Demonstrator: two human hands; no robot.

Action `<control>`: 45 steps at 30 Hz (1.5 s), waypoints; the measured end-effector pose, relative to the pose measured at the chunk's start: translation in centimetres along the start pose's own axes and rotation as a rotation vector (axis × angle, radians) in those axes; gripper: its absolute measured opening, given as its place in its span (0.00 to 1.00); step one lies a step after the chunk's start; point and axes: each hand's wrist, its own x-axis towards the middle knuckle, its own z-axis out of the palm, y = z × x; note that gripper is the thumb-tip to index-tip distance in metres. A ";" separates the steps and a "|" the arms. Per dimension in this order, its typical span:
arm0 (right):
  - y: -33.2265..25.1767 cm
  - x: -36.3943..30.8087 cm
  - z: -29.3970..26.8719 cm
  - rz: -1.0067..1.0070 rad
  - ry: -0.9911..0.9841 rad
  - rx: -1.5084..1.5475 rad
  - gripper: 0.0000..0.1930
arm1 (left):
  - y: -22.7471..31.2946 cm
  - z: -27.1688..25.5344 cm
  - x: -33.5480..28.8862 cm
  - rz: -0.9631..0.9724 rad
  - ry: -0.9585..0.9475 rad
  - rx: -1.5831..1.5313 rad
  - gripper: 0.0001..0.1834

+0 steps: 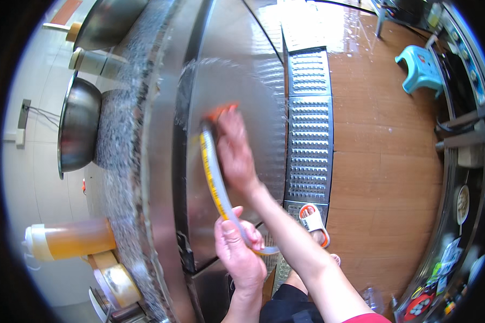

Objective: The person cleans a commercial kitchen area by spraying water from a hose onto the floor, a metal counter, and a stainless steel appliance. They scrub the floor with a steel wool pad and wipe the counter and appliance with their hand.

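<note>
My left hand [240,245] is closed round a clear hose [215,180] with a yellow printed stripe. From my fingers the hose curves up to its dark end, close by my right hand [235,151]. My right arm reaches across a wet stainless steel door [237,81], and that hand presses near its middle. Under and past the right fingertips shows a small orange object [222,111], smeared by motion, so its exact kind is unclear. A curved sheet of water spreads over the steel above the hand.
A speckled stone counter [121,177] on the left holds a steel bowl [81,126] and an amber bottle [73,241]. Right of the door runs a metal drain grate [310,145], a sandaled foot [313,223] on it. A blue stool [420,70] stands on the brown floor [382,177].
</note>
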 end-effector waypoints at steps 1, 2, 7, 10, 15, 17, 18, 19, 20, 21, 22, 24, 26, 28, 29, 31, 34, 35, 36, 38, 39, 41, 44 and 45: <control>0.9 2.8 0.7 0.187 0.039 -0.080 0.20 | 0.5 0.7 0.7 -0.027 0.000 0.012 0.20; 1.4 5.1 1.2 0.390 0.081 -0.131 0.21 | 1.1 1.3 1.3 -0.047 -0.004 0.014 0.20; -1.8 7.0 1.2 0.059 -0.130 -0.100 0.19 | 5.3 4.8 4.0 0.014 -0.054 -0.071 0.18; 0.6 10.5 1.4 -0.053 -0.251 -0.214 0.14 | 7.0 6.9 5.5 -0.092 0.042 -0.028 0.19; 11.6 28.3 3.0 -0.238 -0.205 -0.494 0.13 | 7.8 11.4 9.5 -0.072 0.021 0.032 0.17; 11.9 33.4 3.0 -0.228 -0.209 -0.604 0.14 | 7.6 13.8 10.8 -0.092 0.028 0.052 0.16; 10.9 35.0 2.9 -0.242 -0.217 -0.666 0.14 | 7.6 15.0 11.6 -0.080 0.029 0.026 0.16; 9.0 35.3 2.5 -0.248 -0.254 -0.672 0.15 | 7.5 16.2 12.3 -0.077 0.023 0.027 0.16; 7.1 35.2 2.0 -0.203 -0.318 -0.641 0.14 | 7.4 17.2 13.1 -0.098 0.018 0.002 0.16; 5.1 34.0 1.3 -0.175 -0.403 -0.632 0.14 | 7.4 18.0 13.7 -0.134 -0.006 -0.023 0.16; 3.5 32.9 0.5 -0.197 -0.573 -0.645 0.14 | 7.2 18.5 14.2 -0.201 -0.005 -0.044 0.17; 2.7 32.9 0.1 -0.265 -0.847 -0.603 0.14 | 6.1 19.7 14.5 -0.181 0.046 -0.084 0.16; 4.3 34.1 0.3 -0.432 -0.726 -0.836 0.16 | 4.5 20.0 13.5 -0.279 0.135 -0.089 0.16; 7.3 37.2 2.0 -0.536 -0.650 -1.298 0.17 | 2.3 20.0 11.8 -0.291 0.158 -0.160 0.15; 7.9 36.5 1.7 -0.514 -0.598 -1.030 0.16 | 1.1 20.1 11.0 -0.311 0.185 -0.196 0.15; 8.4 33.8 1.6 -0.428 -0.606 -0.707 0.15 | -1.0 19.8 9.5 -0.337 0.216 -0.203 0.16; 4.9 23.9 -1.0 -0.424 -0.822 -0.576 0.11 | -3.9 19.3 7.3 -0.376 0.274 -0.104 0.17; 3.5 20.8 -1.5 -0.390 -0.893 -0.525 0.11 | -4.7 19.1 6.6 -0.396 0.300 -0.086 0.17; 2.2 18.3 -1.8 -0.353 -0.969 -0.507 0.11 | -5.4 18.7 5.9 -0.468 0.309 -0.049 0.17; -0.7 14.5 -1.7 -0.328 -1.022 -0.420 0.11 | -6.6 17.9 4.1 -0.461 0.323 -0.011 0.16; -2.2 13.2 -1.5 -0.381 -1.008 -0.368 0.11 | -7.1 17.5 3.1 -0.467 0.331 -0.042 0.16; -4.9 11.0 -1.0 -0.363 -1.034 -0.335 0.11 | -8.3 16.9 1.6 -0.537 0.362 0.004 0.14; -7.7 8.4 -1.1 -0.215 -0.987 -0.230 0.11 | -10.2 15.9 -0.8 -0.214 0.355 0.176 0.15; -8.2 7.3 -1.3 -0.162 -0.941 -0.186 0.11 | -10.8 15.2 -1.2 -0.211 0.283 0.118 0.16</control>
